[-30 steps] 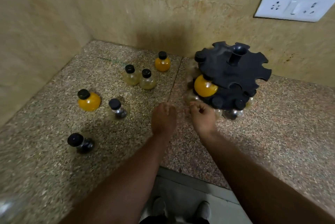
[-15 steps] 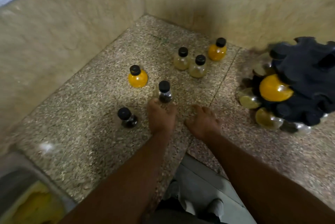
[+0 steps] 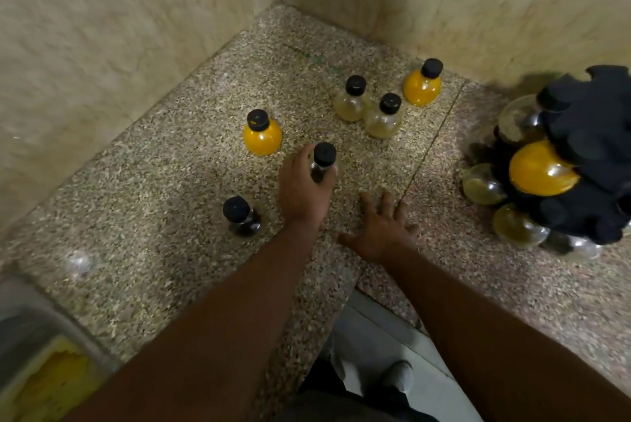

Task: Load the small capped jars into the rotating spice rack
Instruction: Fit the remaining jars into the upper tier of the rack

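My left hand (image 3: 302,189) wraps around a small dark jar with a black cap (image 3: 322,162) that stands on the speckled stone counter (image 3: 170,189). My right hand (image 3: 380,230) lies flat on the counter with fingers spread, holding nothing. The black rotating spice rack (image 3: 587,148) sits at the right edge, with a yellow jar (image 3: 539,169) and several pale jars hanging in its slots. Loose on the counter: a yellow jar (image 3: 262,135), another dark jar (image 3: 240,217), two pale jars (image 3: 351,101) (image 3: 384,118) and a yellow jar (image 3: 423,83) near the back wall.
Tiled walls (image 3: 136,29) meet in a corner behind the jars. The counter's front edge runs under my forearms, with the floor and my feet (image 3: 396,377) below. A grey and yellow object (image 3: 44,377) sits at the bottom left.
The view swung left, so the rack slid to the right edge. My left hand reached forward and closed around the dark jar. My right hand opened flat on the counter.
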The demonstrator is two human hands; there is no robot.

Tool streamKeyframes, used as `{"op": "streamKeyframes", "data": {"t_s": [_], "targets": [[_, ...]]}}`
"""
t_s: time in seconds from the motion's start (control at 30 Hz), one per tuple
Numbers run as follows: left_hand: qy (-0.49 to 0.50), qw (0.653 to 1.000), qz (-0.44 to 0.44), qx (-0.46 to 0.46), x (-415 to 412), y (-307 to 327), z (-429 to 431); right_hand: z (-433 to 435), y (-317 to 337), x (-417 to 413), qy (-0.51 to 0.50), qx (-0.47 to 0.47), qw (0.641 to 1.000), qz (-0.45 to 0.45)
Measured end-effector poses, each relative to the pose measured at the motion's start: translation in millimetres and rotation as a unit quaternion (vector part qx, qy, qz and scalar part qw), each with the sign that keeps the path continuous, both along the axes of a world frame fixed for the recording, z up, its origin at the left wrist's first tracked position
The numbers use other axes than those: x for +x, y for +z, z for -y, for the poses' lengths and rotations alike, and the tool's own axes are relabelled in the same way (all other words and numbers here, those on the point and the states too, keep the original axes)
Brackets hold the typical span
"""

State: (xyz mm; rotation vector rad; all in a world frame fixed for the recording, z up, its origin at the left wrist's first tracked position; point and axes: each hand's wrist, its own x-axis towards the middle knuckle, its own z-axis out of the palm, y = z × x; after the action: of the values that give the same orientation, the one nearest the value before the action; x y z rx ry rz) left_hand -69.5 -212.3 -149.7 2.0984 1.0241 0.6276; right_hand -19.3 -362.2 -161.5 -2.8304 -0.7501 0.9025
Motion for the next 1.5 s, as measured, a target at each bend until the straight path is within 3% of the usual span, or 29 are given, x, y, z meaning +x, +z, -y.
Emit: {"op": "streamKeyframes", "data": {"t_s": [0.23, 0.4, 0.6, 0.77, 0.97, 1.03, 1.2, 1.5], "targets": [[-0.048, 0.999, -0.012, 0.011, 10.6, 4.9, 5.4, 15.2, 6.2, 8.7, -0.053, 0.098, 0.994, 0.009], [-0.099, 0.995, 0.029, 0.003, 19.0, 18.6, 38.3, 43.4, 20.6, 10.7, -0.17, 0.251, 0.95, 0.08], [-0.195, 0.979, 0.056, 0.021, 32.9, 29.7, 94.8, 83.9, 48.7, 17.6, -0.372, 0.395, 0.834, 0.095], [-0.287, 0.955, 0.073, 0.028, 52.8, 52.5, 142.4, 141.2, 62.1, 32.2, -0.457, 0.478, 0.736, 0.143], [-0.361, 0.923, 0.127, 0.041, 75.5, 86.3, 200.4, 203.7, 101.1, 58.3, -0.557, 0.595, 0.574, 0.08], [-0.387, 0.912, 0.13, 0.049, 82.5, 95.7, 215.7, 222.3, 113.9, 68.0, -0.581, 0.611, 0.536, 0.045], [-0.439, 0.886, 0.135, 0.066, 100.5, 116.2, 246.5, 250.2, 143.2, 87.9, -0.57, 0.6, 0.558, -0.056], [-0.407, 0.908, 0.093, 0.042, 124.6, 125.5, 257.6, 260.3, 158.7, 120.4, -0.542, 0.574, 0.598, -0.136]]}}
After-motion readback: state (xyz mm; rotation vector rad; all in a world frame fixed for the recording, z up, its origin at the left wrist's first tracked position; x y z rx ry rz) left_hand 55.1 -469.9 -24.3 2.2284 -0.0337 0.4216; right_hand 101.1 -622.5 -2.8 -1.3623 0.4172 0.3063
